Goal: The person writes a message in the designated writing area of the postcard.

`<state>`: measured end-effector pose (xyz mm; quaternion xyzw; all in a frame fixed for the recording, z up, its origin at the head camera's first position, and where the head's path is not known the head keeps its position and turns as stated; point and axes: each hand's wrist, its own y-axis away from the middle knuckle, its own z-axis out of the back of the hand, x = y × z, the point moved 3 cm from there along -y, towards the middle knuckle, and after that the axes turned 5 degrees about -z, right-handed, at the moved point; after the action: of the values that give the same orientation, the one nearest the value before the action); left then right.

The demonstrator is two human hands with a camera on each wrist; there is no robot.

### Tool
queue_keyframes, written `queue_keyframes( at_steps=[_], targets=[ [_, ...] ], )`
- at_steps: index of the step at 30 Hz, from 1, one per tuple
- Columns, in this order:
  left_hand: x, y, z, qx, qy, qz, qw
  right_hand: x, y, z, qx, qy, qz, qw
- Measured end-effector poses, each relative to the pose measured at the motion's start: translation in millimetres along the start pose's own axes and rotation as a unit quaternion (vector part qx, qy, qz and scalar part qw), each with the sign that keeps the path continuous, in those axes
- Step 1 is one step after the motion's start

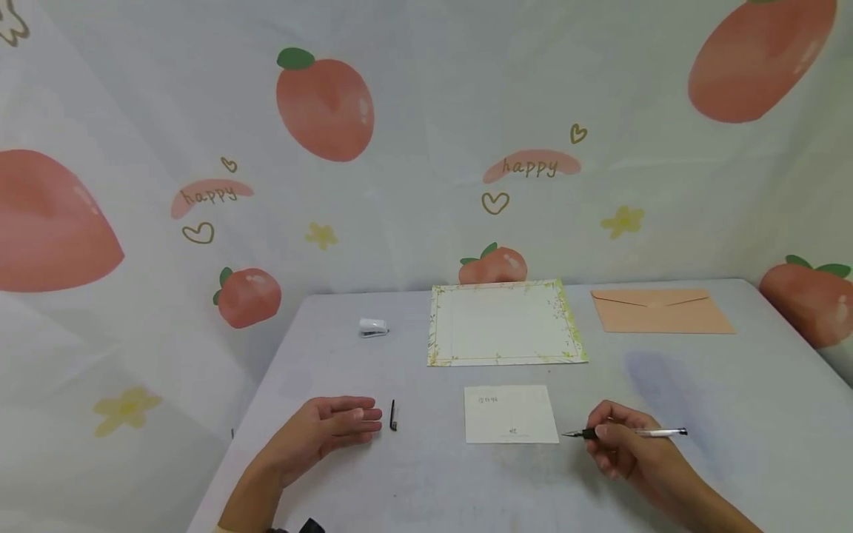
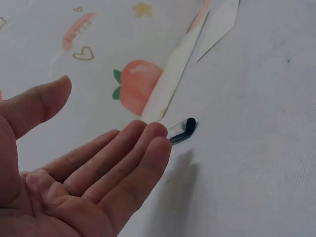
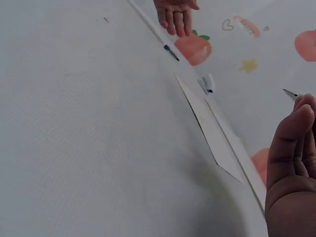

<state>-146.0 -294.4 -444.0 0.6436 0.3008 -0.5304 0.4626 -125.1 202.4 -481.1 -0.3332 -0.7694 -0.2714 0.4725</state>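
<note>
My right hand [image 1: 629, 448] pinches a pen [image 1: 660, 431] with a clear barrel and black grip, its bare tip pointing left beside a small white card [image 1: 509, 426]. A little handwriting shows at the card's upper left and near its lower edge. In the right wrist view the pen tip [image 3: 291, 93] sticks out past the fingers. My left hand [image 1: 336, 428] is held with its fingers extended and nothing in it. Just beyond its fingertips lies a black-and-clear pen cap [image 1: 394, 416], which the left wrist view shows partly behind the fingers [image 2: 123, 168].
A large sheet with a floral border [image 1: 506, 326] lies behind the card. To its right is a peach-coloured envelope [image 1: 660, 312], flap closed. A small white stapler [image 1: 373, 328] stands at the back left. A fruit-patterned cloth [image 1: 413, 148] hangs behind the table [image 1: 426, 488].
</note>
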Motion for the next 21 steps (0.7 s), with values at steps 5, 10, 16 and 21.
queue_keyframes(
  at_steps=[5, 10, 16, 21],
  targets=[
    [5.9, -12.9, -3.6, -0.033, -0.03, 0.016, 0.9989, -6.1, -2.8, -4.0, 0.012, -0.013, 0.0, 1.0],
    [7.4, -23.0, -10.9, -0.081, -0.092, 0.019, 0.9923, -9.6, -3.1, -6.1, 0.017, -0.028, -0.008, 0.999],
    [4.2, -32.6, -22.9, -0.153, -0.195, 0.016, 0.9687, -10.5, -3.4, -7.4, -0.006, -0.024, -0.023, 0.999],
    [0.5, -38.3, -32.2, -0.165, -0.278, 0.009, 0.9462, -9.7, -3.6, -8.5, -0.019, -0.022, -0.033, 0.999]
  ],
)
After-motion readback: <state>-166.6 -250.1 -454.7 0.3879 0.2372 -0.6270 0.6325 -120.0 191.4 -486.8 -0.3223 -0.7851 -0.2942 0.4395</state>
